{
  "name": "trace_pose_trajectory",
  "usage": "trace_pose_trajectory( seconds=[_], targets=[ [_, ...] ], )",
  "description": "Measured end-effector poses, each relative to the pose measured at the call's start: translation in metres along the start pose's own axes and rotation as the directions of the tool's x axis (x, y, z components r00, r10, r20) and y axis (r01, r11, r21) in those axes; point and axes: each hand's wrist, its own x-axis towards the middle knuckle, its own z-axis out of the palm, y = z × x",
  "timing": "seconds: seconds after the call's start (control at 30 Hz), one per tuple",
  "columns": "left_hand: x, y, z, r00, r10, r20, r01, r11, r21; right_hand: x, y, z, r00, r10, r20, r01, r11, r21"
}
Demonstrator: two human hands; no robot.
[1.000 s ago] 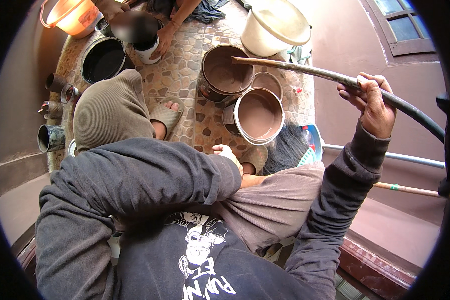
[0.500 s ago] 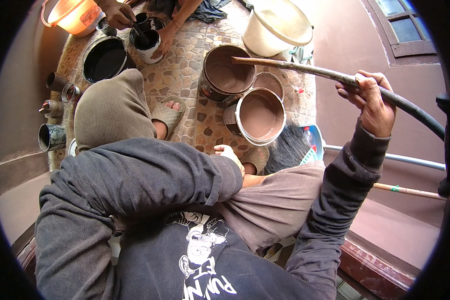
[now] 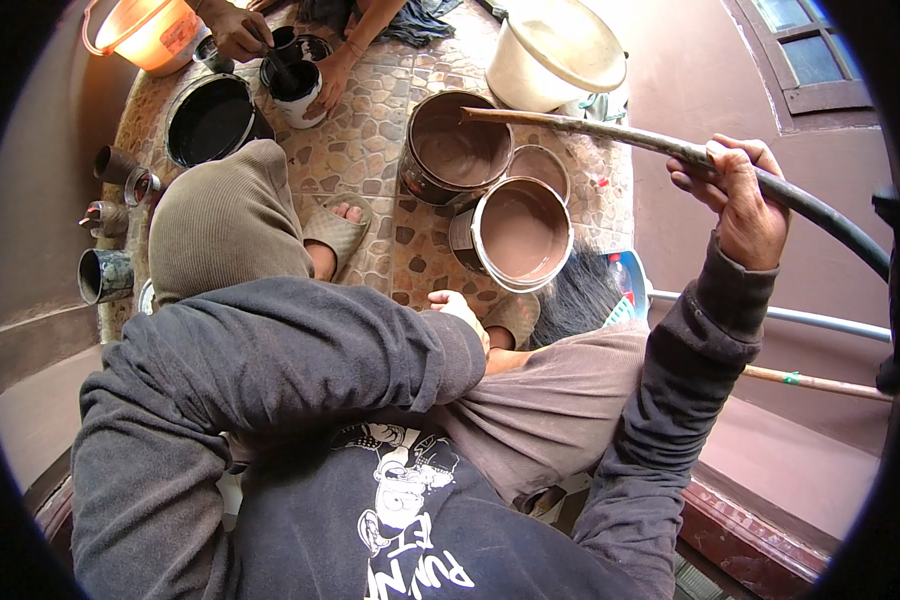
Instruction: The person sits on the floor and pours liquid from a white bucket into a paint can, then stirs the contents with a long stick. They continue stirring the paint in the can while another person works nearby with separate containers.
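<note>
Patterned floor [image 3: 362, 110] lies beyond our right hand [image 3: 748, 205], in which we clamp one curved pole [image 3: 610, 131], likely stiff, best gripped mid-length; left hand [image 3: 458, 308] apart, closure unclear.

Right arm [image 3: 705, 330] out to the side, elbow bent, forearm angled up; right hand [image 3: 752, 212] raised and closed in a grip, fingers [image 3: 700, 190] curled. Left arm [image 3: 290, 340] folded across the front, left hand [image 3: 458, 310] low between bent legs, partly hidden.
</note>
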Motion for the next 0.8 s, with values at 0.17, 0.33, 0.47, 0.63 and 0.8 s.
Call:
trace_pose_trajectory(
  seconds=[0.17, 0.33, 0.47, 0.63, 0.8],
  targets=[
    [0.0005, -0.0034, -0.0046, 0.996, 0.069, 0.057, -0.064, 0.994, -0.085, 0.0003, 0.0003, 0.0044, 1.000, 0.015, -0.017, -0.014, 1.000, 0.008],
    [-0.0003, -0.0040, -0.0055, 0.993, 0.091, 0.077, -0.086, 0.994, -0.064, -0.0003, 0.0014, 0.0072, 1.000, 0.006, 0.006, -0.007, 1.000, 0.021],
    [-0.0001, -0.0042, -0.0055, 0.994, 0.080, 0.071, -0.074, 0.994, -0.083, -0.0007, 0.0013, 0.0067, 1.000, -0.008, 0.009, 0.008, 1.000, 0.003],
    [-0.0008, -0.0037, -0.0038, 0.996, 0.076, 0.053, -0.071, 0.993, -0.092, -0.0010, 0.0007, 0.0056, 1.000, -0.018, 0.009, 0.018, 1.000, -0.007],
    [-0.0021, -0.0020, 0.0001, 0.999, 0.030, -0.025, -0.031, 0.999, -0.030, -0.0014, -0.0005, 0.0054, 1.000, -0.027, 0.006, 0.027, 0.999, -0.023]
  ],
)
